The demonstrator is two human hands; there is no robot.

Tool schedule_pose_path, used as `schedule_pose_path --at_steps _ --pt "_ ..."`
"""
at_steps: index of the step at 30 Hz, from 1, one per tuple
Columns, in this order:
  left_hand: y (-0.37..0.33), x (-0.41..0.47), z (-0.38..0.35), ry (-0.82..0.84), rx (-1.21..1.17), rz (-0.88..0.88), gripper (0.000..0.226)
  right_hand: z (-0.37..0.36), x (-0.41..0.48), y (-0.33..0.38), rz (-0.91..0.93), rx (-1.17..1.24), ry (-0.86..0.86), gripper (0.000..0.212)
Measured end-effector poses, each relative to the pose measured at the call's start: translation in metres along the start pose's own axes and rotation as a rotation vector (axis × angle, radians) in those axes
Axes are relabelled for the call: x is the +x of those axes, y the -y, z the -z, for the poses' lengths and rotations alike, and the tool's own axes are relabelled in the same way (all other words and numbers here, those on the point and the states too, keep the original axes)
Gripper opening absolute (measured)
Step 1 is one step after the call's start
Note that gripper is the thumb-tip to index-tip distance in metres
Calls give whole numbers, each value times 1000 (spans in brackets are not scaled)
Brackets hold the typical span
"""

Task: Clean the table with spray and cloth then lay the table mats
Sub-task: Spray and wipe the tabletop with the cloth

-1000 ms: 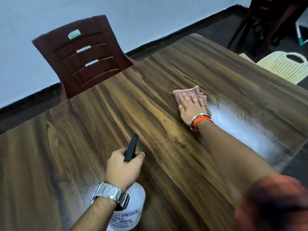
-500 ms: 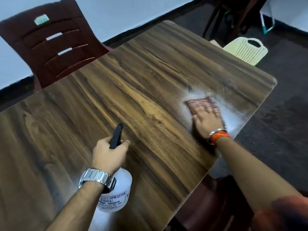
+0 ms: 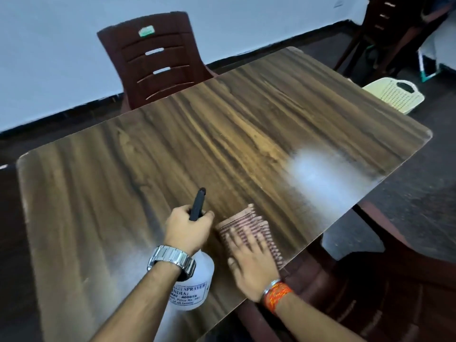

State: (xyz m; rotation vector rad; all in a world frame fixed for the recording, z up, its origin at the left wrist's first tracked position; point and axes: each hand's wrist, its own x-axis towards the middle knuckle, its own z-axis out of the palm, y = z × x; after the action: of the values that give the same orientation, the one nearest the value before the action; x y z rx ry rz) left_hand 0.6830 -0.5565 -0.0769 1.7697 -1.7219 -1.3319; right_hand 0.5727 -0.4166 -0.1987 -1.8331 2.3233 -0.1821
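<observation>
Clearly the wiping step is in hand: no mats show yet. The right hand [image 3: 251, 265] lies flat on the cloth [image 3: 249, 227], fingers spread and pressing it to the surface [image 3: 123, 193] near the front edge. Just left of the cloth, the left hand [image 3: 187, 230] has its fingers clamped round the sprayer [image 3: 191, 285], nozzle pointing away. Beyond the cloth a pale sheen marks the surface; the next pass likely calls for pushing the cloth out across it.
</observation>
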Motion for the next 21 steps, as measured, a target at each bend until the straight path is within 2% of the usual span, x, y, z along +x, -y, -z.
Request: schedule_pose_path --at_steps 4,6,9,11,13,14,15,18,21 --pt "39 -20 47 -50 -25 -5 27 -40 -31 105 315 -102 86 71" --pt "61 -29 73 -46 -6 13 32 -57 -46 153 333 -98 70 72" --pt "85 -40 112 -32 -6 27 28 -70 -67 210 317 -10 -76 64" --pt "98 -47 136 -57 -8 19 32 -82 -83 238 393 2 -46 54" --pt "109 -52 157 -70 -29 14 36 -80 -94 246 462 2 161 36" --pt "114 -53 165 -69 -35 11 36 -75 -90 241 492 -5 256 34" --pt "119 -54 174 -66 -33 14 34 -71 -86 235 524 -15 267 36" --pt "133 -56 194 -71 -24 32 30 -51 -54 211 493 -37 176 55" --pt "142 -57 201 -76 -62 56 30 -33 17 176 257 13 60 63"
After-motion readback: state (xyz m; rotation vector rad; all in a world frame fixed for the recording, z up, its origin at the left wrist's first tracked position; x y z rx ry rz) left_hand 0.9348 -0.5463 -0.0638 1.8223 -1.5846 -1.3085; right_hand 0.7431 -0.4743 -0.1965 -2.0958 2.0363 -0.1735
